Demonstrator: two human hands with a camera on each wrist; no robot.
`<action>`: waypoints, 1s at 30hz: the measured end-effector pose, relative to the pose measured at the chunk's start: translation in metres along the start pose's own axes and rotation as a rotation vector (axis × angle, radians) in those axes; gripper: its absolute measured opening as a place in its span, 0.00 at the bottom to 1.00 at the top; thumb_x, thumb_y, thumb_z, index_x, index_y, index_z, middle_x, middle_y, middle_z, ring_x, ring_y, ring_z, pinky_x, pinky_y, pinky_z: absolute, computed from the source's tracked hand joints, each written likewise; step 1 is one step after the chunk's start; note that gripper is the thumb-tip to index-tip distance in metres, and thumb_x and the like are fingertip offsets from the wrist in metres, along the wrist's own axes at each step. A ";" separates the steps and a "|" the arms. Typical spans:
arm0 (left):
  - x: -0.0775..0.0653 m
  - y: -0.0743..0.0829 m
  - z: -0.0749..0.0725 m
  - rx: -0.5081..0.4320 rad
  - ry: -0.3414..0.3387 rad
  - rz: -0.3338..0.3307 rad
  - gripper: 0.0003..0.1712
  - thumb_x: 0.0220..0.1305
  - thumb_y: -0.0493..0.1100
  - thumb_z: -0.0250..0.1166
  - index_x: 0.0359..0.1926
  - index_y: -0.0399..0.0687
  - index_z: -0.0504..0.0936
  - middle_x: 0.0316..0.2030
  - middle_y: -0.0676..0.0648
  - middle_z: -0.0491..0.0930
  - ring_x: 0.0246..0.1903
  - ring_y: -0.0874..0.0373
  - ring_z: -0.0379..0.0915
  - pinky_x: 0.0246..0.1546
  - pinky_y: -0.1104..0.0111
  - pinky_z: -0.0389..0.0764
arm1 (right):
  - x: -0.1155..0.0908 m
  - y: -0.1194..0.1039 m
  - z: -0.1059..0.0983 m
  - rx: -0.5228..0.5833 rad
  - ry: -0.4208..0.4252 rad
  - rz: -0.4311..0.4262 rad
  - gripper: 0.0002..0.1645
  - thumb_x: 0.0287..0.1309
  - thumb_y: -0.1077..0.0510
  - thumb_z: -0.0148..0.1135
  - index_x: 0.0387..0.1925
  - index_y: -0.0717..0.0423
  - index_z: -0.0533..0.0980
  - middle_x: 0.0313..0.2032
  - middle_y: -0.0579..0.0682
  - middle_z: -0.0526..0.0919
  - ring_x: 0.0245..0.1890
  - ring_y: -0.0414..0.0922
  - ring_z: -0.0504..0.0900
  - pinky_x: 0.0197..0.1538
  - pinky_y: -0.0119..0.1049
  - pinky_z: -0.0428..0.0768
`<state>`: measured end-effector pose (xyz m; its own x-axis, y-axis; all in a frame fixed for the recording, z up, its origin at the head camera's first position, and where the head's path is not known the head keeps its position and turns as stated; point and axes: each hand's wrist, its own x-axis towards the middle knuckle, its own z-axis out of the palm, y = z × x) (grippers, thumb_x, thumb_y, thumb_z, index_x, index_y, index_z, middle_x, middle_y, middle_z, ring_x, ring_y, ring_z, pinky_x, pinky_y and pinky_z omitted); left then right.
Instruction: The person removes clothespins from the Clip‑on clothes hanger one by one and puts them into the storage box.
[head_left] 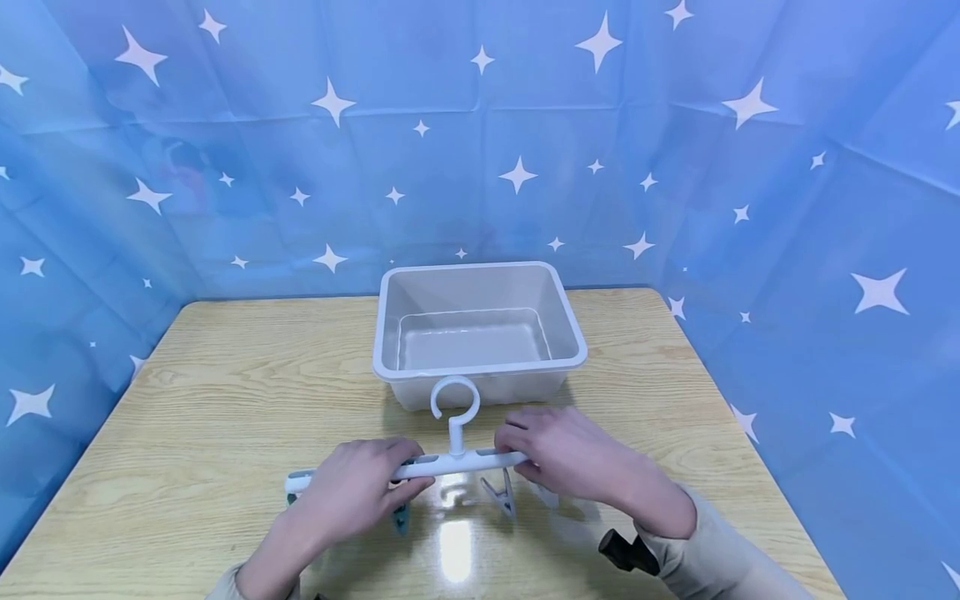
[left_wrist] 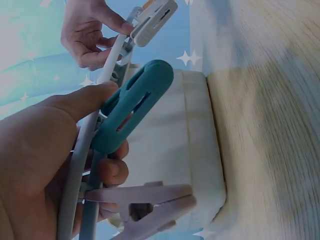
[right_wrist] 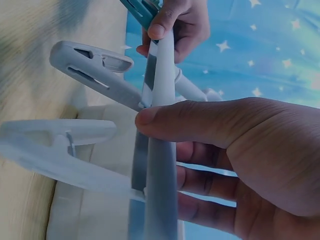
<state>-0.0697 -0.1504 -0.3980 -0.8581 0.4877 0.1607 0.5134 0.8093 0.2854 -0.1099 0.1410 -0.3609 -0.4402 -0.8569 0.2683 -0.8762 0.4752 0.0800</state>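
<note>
The white hanger (head_left: 457, 457) is held over the near part of the table (head_left: 247, 375), its hook (head_left: 455, 382) between the hands. Left hand (head_left: 356, 483) and right hand (head_left: 558, 450) each grip the bar (head_left: 480, 461), whose left end extends past the left hand. Clips, including a teal clip (left_wrist: 135, 107), hang below; a grey bin (head_left: 480, 369) stands beyond.

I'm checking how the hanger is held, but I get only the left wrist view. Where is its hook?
Observer: The hook stands up from the hanger between the left hand and the right hand.
Operator: I also see only the outside of the bin. Which way does it open?
Observer: Its open top faces upward.
</note>
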 end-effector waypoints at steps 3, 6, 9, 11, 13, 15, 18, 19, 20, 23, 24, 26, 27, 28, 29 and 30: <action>-0.001 -0.001 -0.002 0.010 0.041 -0.001 0.15 0.66 0.63 0.63 0.37 0.60 0.81 0.24 0.66 0.70 0.20 0.73 0.61 0.23 0.76 0.65 | 0.001 0.000 -0.003 0.017 0.029 0.010 0.16 0.45 0.55 0.78 0.35 0.43 0.78 0.31 0.36 0.77 0.29 0.34 0.75 0.29 0.26 0.74; -0.001 -0.001 -0.004 0.015 0.077 0.000 0.15 0.65 0.63 0.63 0.37 0.61 0.81 0.23 0.66 0.70 0.21 0.74 0.60 0.23 0.76 0.65 | 0.001 0.001 -0.006 0.030 0.059 0.016 0.17 0.45 0.55 0.79 0.36 0.42 0.79 0.32 0.37 0.76 0.29 0.33 0.74 0.28 0.25 0.74; -0.001 -0.002 -0.006 0.021 0.104 -0.002 0.15 0.65 0.64 0.64 0.37 0.61 0.81 0.23 0.67 0.70 0.21 0.74 0.60 0.23 0.76 0.65 | 0.002 0.002 -0.010 0.040 0.082 0.018 0.18 0.44 0.55 0.79 0.36 0.43 0.79 0.33 0.38 0.77 0.29 0.34 0.74 0.30 0.27 0.76; 0.000 -0.002 -0.008 0.033 0.121 0.000 0.15 0.64 0.64 0.65 0.36 0.61 0.81 0.24 0.67 0.71 0.21 0.74 0.60 0.23 0.76 0.65 | 0.002 0.003 -0.013 0.043 0.094 0.019 0.17 0.45 0.55 0.79 0.37 0.43 0.79 0.34 0.38 0.78 0.31 0.34 0.75 0.32 0.28 0.77; 0.001 -0.003 -0.009 0.047 0.137 0.003 0.15 0.63 0.63 0.66 0.36 0.61 0.81 0.24 0.67 0.71 0.21 0.74 0.60 0.22 0.77 0.65 | 0.001 0.004 -0.015 0.048 0.104 0.024 0.17 0.45 0.55 0.79 0.37 0.44 0.79 0.34 0.38 0.79 0.32 0.35 0.76 0.34 0.29 0.79; 0.001 -0.003 -0.011 0.058 0.152 0.005 0.14 0.62 0.63 0.67 0.36 0.61 0.81 0.24 0.66 0.71 0.21 0.73 0.60 0.22 0.77 0.65 | 0.001 0.005 -0.018 0.053 0.113 0.028 0.17 0.46 0.55 0.79 0.37 0.44 0.80 0.35 0.38 0.80 0.33 0.35 0.77 0.35 0.30 0.79; 0.002 -0.003 -0.014 0.073 0.184 0.009 0.14 0.60 0.62 0.70 0.36 0.61 0.81 0.25 0.66 0.74 0.21 0.74 0.61 0.22 0.77 0.66 | -0.001 0.008 -0.022 0.064 0.126 0.049 0.16 0.47 0.54 0.79 0.38 0.44 0.80 0.36 0.37 0.81 0.34 0.35 0.78 0.38 0.33 0.79; 0.002 -0.004 -0.015 0.073 0.196 0.009 0.14 0.59 0.61 0.70 0.36 0.61 0.81 0.25 0.66 0.75 0.21 0.74 0.61 0.22 0.78 0.66 | -0.001 0.009 -0.024 0.070 0.130 0.059 0.16 0.47 0.54 0.78 0.38 0.44 0.80 0.36 0.37 0.82 0.35 0.36 0.78 0.39 0.33 0.79; 0.002 -0.004 -0.016 0.072 0.205 0.009 0.14 0.59 0.61 0.71 0.36 0.61 0.81 0.25 0.66 0.76 0.21 0.74 0.61 0.22 0.78 0.66 | -0.002 0.010 -0.026 0.078 0.133 0.070 0.15 0.48 0.54 0.78 0.38 0.44 0.81 0.37 0.37 0.82 0.35 0.36 0.78 0.39 0.33 0.79; 0.003 -0.006 -0.018 0.065 0.232 0.007 0.14 0.59 0.61 0.71 0.38 0.62 0.82 0.27 0.66 0.77 0.21 0.74 0.61 0.22 0.79 0.65 | -0.005 0.014 -0.032 0.109 0.135 0.114 0.14 0.51 0.53 0.76 0.40 0.45 0.81 0.37 0.36 0.82 0.35 0.34 0.76 0.40 0.33 0.78; 0.002 -0.007 -0.019 0.061 0.239 0.006 0.14 0.59 0.62 0.70 0.38 0.62 0.83 0.27 0.66 0.78 0.21 0.74 0.61 0.22 0.79 0.65 | -0.006 0.015 -0.035 0.118 0.134 0.131 0.14 0.53 0.52 0.75 0.41 0.45 0.81 0.38 0.36 0.82 0.36 0.34 0.76 0.40 0.33 0.78; 0.002 -0.008 -0.021 0.056 0.255 0.008 0.14 0.59 0.61 0.70 0.39 0.62 0.83 0.29 0.66 0.80 0.21 0.74 0.62 0.22 0.79 0.65 | -0.009 0.018 -0.040 0.142 0.129 0.170 0.14 0.55 0.51 0.73 0.43 0.45 0.81 0.38 0.36 0.82 0.35 0.33 0.76 0.41 0.34 0.78; 0.002 -0.008 -0.022 0.054 0.263 0.009 0.14 0.59 0.61 0.70 0.40 0.62 0.84 0.30 0.66 0.81 0.22 0.75 0.63 0.22 0.78 0.66 | -0.011 0.020 -0.042 0.155 0.129 0.188 0.15 0.56 0.50 0.72 0.45 0.45 0.81 0.38 0.36 0.82 0.36 0.32 0.76 0.41 0.34 0.79; 0.002 -0.009 -0.023 0.053 0.272 0.010 0.14 0.59 0.61 0.71 0.40 0.62 0.84 0.30 0.65 0.81 0.22 0.75 0.63 0.22 0.78 0.66 | -0.013 0.022 -0.044 0.171 0.132 0.206 0.15 0.57 0.50 0.72 0.46 0.46 0.81 0.38 0.36 0.83 0.36 0.32 0.77 0.42 0.34 0.79; 0.002 -0.010 -0.024 0.053 0.280 0.011 0.15 0.59 0.61 0.71 0.41 0.62 0.84 0.31 0.65 0.82 0.22 0.75 0.64 0.22 0.78 0.66 | -0.015 0.025 -0.046 0.197 0.136 0.226 0.15 0.58 0.51 0.71 0.47 0.46 0.81 0.39 0.36 0.83 0.36 0.32 0.77 0.42 0.34 0.79; 0.001 -0.010 -0.025 0.052 0.288 0.011 0.15 0.58 0.61 0.71 0.41 0.61 0.85 0.31 0.65 0.82 0.22 0.74 0.64 0.22 0.78 0.66 | -0.017 0.027 -0.048 0.227 0.142 0.245 0.15 0.59 0.51 0.71 0.48 0.46 0.81 0.40 0.36 0.83 0.37 0.31 0.78 0.42 0.33 0.79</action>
<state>-0.0764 -0.1662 -0.3766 -0.8161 0.3896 0.4268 0.5161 0.8237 0.2350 -0.1166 0.1784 -0.3177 -0.6253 -0.6789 0.3849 -0.7760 0.5932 -0.2143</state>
